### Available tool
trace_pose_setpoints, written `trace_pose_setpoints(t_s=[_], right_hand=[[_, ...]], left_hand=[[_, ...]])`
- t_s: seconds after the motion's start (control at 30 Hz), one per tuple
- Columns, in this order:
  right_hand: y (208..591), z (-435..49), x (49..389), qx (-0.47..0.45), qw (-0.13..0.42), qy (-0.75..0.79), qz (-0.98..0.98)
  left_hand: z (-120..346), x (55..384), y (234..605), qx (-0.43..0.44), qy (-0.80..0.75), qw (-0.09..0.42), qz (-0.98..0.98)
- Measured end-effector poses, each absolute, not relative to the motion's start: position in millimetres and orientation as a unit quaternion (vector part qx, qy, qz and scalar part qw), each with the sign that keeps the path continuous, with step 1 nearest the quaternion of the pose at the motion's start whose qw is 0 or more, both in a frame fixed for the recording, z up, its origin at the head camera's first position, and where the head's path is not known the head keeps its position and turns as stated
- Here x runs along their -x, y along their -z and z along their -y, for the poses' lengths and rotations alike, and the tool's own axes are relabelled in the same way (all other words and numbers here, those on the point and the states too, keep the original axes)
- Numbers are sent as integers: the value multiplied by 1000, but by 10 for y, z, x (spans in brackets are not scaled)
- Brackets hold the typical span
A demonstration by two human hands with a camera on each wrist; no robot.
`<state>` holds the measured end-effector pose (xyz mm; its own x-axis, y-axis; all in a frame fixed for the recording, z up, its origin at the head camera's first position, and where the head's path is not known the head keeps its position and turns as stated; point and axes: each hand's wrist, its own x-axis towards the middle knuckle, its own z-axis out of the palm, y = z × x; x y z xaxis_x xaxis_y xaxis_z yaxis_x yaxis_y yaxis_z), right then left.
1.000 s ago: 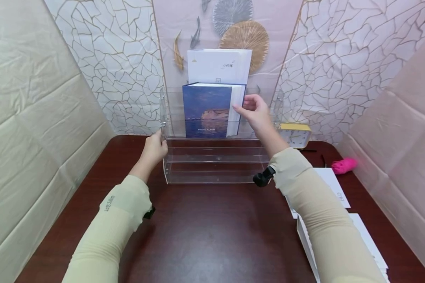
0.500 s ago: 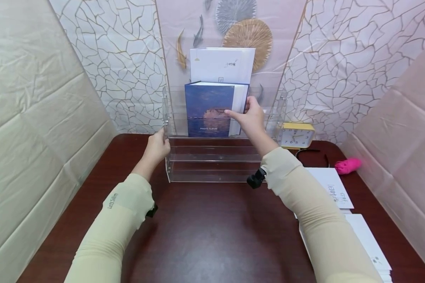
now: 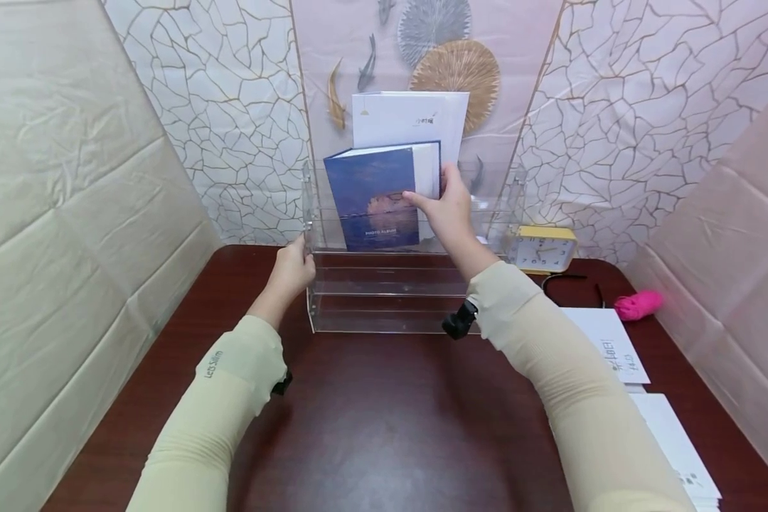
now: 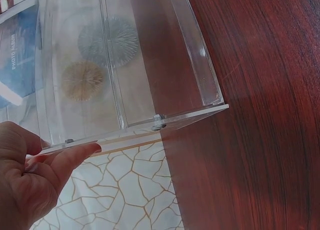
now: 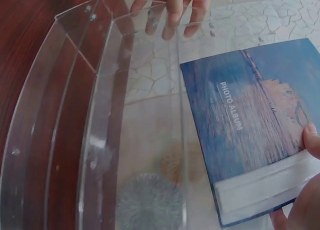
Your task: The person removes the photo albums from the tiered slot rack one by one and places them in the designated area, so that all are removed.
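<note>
Blue album: a thick navy-blue photo album with a painted sea-and-cliff cover [image 3: 374,195] is at the upper part of the rack, tilted, in front of the white book; whether its lower edge bears on a shelf cannot be told.
Right hand: the right hand [image 3: 451,210] pinches the album's right edge, thumb across the front and fingers behind, probably so that its lean can be steered from one side.
Left hand: the left hand [image 3: 294,266] grips the left side panel of the clear, stepped acrylic rack [image 3: 393,323], likely to steady so light a frame.
Rack lips: low transparent strips front each tier, presumably to stop books sliding off while leaving covers visible.
White book: a tall white-covered book [image 3: 390,121] stands behind, its top showing above the album.
Cover lettering: "PHOTO ALBUM", in pale capitals.
Sleeve print: "Lets Slim" on the cream left sleeve [image 3: 230,370].
Small characters: dark marks on the white book and on the white-covered books at right [image 3: 604,348], too small to read surely.
Clock: plain numerals on a yellow-cased, white-faced clock [image 3: 542,249], on the dark red-brown wooden tabletop [image 3: 371,419].
</note>
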<state>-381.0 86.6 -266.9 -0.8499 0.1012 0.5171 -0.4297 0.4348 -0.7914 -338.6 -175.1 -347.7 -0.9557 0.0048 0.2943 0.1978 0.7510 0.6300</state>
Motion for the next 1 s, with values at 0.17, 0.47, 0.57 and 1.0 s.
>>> trace_pose_setpoints(t_s=[0.17,0.47,0.57,1.0], right_hand=[[2580,-758,3820,-121,237,-526,807],[2578,-680,3862,-132,247,-565,776],[2581,-679,3874,-134,259,-582,759],[2444,-901,3896,-133,279,-623,719]], left_hand=[[1748,3387,3469,56,343,142,927],[1751,3411,3487,44,341,136,929],[1755,3407,3486,42,341,133,930],[1735,3398,3483,45,328,143,933]])
